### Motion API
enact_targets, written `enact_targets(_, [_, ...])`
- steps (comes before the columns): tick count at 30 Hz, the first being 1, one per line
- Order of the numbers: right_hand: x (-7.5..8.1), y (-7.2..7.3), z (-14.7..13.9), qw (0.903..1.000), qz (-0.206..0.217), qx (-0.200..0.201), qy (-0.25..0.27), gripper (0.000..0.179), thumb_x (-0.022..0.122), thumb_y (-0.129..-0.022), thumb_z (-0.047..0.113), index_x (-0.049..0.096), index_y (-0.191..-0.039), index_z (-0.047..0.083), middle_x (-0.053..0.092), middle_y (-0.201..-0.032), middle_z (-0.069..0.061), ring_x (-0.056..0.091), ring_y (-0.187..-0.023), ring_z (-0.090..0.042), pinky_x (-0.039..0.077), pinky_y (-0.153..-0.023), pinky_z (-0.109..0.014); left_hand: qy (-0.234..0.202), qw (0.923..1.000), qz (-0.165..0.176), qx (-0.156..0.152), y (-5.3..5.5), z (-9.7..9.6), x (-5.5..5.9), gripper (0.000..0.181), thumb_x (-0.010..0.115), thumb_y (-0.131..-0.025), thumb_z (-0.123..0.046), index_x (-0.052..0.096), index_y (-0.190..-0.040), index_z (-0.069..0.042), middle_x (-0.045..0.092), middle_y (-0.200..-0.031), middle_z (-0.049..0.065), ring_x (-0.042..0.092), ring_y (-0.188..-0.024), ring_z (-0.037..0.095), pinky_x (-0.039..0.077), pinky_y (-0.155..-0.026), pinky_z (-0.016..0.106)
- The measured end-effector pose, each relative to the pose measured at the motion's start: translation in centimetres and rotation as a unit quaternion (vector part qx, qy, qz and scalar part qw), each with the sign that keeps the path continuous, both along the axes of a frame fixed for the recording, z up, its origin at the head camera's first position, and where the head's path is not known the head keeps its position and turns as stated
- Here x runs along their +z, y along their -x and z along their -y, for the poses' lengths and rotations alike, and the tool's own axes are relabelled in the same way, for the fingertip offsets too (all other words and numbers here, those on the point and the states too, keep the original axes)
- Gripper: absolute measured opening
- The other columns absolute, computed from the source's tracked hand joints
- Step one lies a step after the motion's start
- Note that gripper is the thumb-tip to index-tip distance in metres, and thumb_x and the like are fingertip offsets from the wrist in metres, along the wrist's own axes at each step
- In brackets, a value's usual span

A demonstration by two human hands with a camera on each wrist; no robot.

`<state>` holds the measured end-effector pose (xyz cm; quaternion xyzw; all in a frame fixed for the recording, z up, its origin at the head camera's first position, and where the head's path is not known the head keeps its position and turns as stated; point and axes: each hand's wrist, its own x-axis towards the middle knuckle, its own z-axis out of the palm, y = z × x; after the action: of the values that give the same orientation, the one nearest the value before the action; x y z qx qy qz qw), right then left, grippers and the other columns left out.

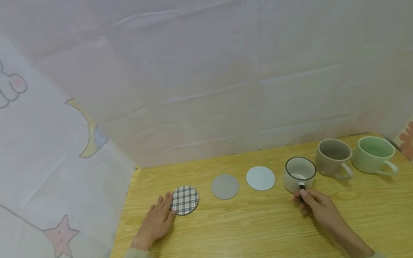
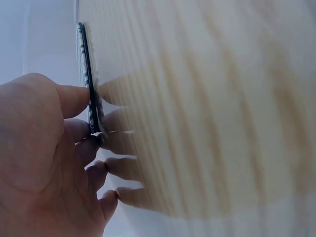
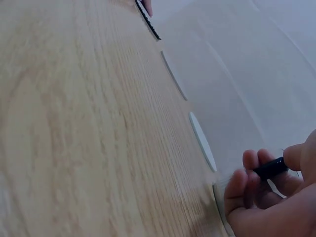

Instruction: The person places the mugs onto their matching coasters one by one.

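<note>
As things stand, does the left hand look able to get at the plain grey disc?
Probably yes: the left hand touches the checked disc, neighbour of the grey disc, and nothing upright stands between them; both discs lie flat on the table.

Low in the frame, the wooden table [image 1: 241,233] is gleaming glossily; right of centre, the white mug [image 1: 293,179] is looking smooth and glazed; across the top, the creased sheet [image 1: 194,57] is shining faintly.
</note>
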<state>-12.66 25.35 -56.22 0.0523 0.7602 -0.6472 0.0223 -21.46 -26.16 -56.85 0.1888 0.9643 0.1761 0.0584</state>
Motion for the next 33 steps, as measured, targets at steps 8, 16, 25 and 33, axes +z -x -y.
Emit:
enact_targets(8, [0.1, -0.3, 0.1, 0.9995, -0.017, -0.015, -0.022, 0.052, 0.043, -0.117, 0.037, 0.066, -0.127, -0.008, 0.074, -0.115, -0.004, 0.060, -0.092, -0.014, 0.054, -0.074, -0.026, -0.016, 0.9997, 0.020, -0.003, -0.1, -0.1, 0.1, 0.060, 0.043, -0.116, -0.019, 0.024, -0.166, 0.007, 0.023, -0.174, 0.025, 0.020, -0.162, 0.048, 0.020, -0.130, 0.067])
enact_targets(16, [0.1, -0.3, 0.2, 0.9996, -0.008, -0.023, 0.016, 0.052, 0.048, -0.116, 0.035, 0.064, -0.126, -0.013, 0.074, -0.112, -0.007, 0.059, -0.079, -0.013, 0.057, -0.068, -0.025, -0.007, 0.9999, 0.015, -0.005, -0.1, -0.2, 0.4, 0.060, 0.043, -0.116, -0.019, 0.023, -0.167, 0.006, 0.023, -0.174, 0.025, 0.020, -0.162, 0.048, 0.021, -0.131, 0.066])
enact_targets(25, [-0.1, -0.6, 0.4, 0.9962, -0.020, -0.052, 0.067, 0.049, 0.056, -0.113, 0.024, 0.062, -0.130, -0.021, 0.079, -0.107, -0.002, 0.074, -0.095, -0.012, 0.065, -0.081, -0.024, -0.007, 0.9997, 0.021, -0.002, -0.1, -0.1, 0.5, 0.060, 0.043, -0.116, -0.019, 0.023, -0.167, 0.006, 0.022, -0.175, 0.025, 0.020, -0.162, 0.048, 0.020, -0.131, 0.065])
enact_targets(33, [-0.4, -1.2, 1.0, 0.9924, -0.032, -0.062, 0.102, 0.047, 0.059, -0.111, 0.018, 0.061, -0.127, -0.027, 0.081, -0.104, -0.004, 0.079, -0.092, -0.013, 0.066, -0.083, -0.027, -0.016, 0.9998, 0.013, -0.003, -0.1, -0.2, 0.3, 0.060, 0.044, -0.116, -0.018, 0.024, -0.166, 0.008, 0.023, -0.174, 0.026, 0.020, -0.161, 0.049, 0.020, -0.130, 0.067])
